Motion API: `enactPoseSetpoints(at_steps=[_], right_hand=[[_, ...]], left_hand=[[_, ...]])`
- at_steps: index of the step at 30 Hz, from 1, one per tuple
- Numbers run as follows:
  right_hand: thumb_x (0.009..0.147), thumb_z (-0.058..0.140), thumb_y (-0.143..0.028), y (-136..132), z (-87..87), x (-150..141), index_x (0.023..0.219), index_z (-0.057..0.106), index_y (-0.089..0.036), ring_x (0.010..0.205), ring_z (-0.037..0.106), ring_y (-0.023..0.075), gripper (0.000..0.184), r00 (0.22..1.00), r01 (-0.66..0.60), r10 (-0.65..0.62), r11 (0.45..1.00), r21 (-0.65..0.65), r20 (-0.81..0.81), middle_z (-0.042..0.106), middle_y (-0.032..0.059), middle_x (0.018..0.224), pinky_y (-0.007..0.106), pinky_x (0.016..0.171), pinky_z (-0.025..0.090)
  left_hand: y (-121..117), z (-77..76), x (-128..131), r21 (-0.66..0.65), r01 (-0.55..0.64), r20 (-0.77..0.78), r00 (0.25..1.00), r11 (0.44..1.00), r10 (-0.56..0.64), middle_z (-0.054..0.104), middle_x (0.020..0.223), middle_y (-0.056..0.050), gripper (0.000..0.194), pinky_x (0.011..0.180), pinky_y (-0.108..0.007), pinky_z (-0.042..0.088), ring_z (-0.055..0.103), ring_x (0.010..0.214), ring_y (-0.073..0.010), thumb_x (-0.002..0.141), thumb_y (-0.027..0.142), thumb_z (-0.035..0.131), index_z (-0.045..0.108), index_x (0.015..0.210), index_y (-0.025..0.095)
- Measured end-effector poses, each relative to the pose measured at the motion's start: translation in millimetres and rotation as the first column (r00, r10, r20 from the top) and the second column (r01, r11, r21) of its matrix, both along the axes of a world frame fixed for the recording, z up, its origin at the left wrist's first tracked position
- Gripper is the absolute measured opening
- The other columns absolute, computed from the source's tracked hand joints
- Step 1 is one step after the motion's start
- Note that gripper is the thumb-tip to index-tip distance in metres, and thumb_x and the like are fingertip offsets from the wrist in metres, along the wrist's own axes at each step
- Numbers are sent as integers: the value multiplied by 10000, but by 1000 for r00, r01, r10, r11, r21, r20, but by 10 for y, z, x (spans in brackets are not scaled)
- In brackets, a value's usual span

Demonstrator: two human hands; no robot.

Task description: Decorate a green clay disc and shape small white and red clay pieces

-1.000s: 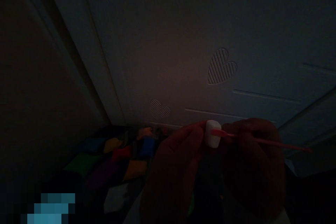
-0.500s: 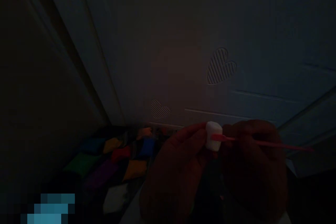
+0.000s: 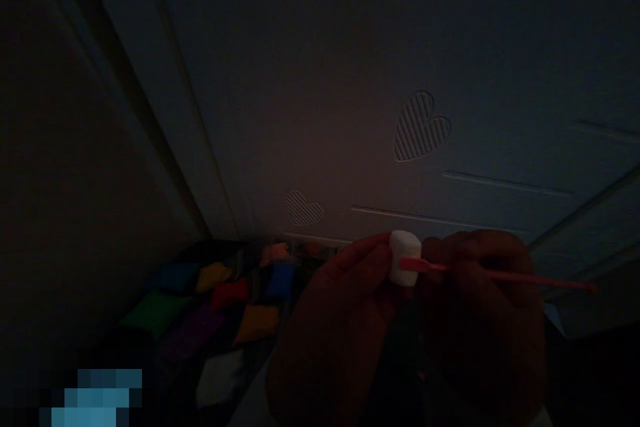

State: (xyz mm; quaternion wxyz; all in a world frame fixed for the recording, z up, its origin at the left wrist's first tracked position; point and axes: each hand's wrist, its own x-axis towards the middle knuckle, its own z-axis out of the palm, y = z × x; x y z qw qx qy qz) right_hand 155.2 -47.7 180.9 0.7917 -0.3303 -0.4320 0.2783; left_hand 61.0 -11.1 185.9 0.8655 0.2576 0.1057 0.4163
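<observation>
My left hand [image 3: 335, 320] pinches a small white block [image 3: 406, 247] with rounded edges, perhaps modelling clay, between thumb and fingers. In my right hand [image 3: 487, 320] is a thin pink modelling tool [image 3: 525, 278], gripped like a pen. The tool's flat, spatula-like tip lies against the front face of the white block. Both hands are close together at the lower right of the head view. Dim light hides most of the finger detail.
At lower left lie several coloured packets, among them a green one [image 3: 157, 312], a red one [image 3: 230, 293], a blue one [image 3: 280, 281] and a white piece [image 3: 220, 377]. Behind rises a pale panel [image 3: 300, 80] with embossed hearts.
The white block and the tool tip have shifted very slightly left together. The picture is a little brighter; both hands keep their hold.
</observation>
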Motion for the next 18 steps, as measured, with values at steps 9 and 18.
enactPoseSetpoints(at_steps=[9,18], right_hand=[[777,673,-207,-17,-5,2,794,664,-272,597,566,58,68,999,-37,38,999,19,-34,602,-61,640,140,559,497],[770,671,-219,-5,5,-8,775,662,-277,593,562,87,59,998,-42,43,999,22,-41,587,-51,619,198,552,502]], left_hand=[[20,38,10,-9,-10,-4,1000,1000,10,679,717,-23,54,765,-290,525,637,759,-194,740,247,673,696,724,202],[2,-120,59,-52,-25,69,997,998,29,692,843,-29,102,812,-280,509,633,816,-171,772,251,663,728,824,193]])
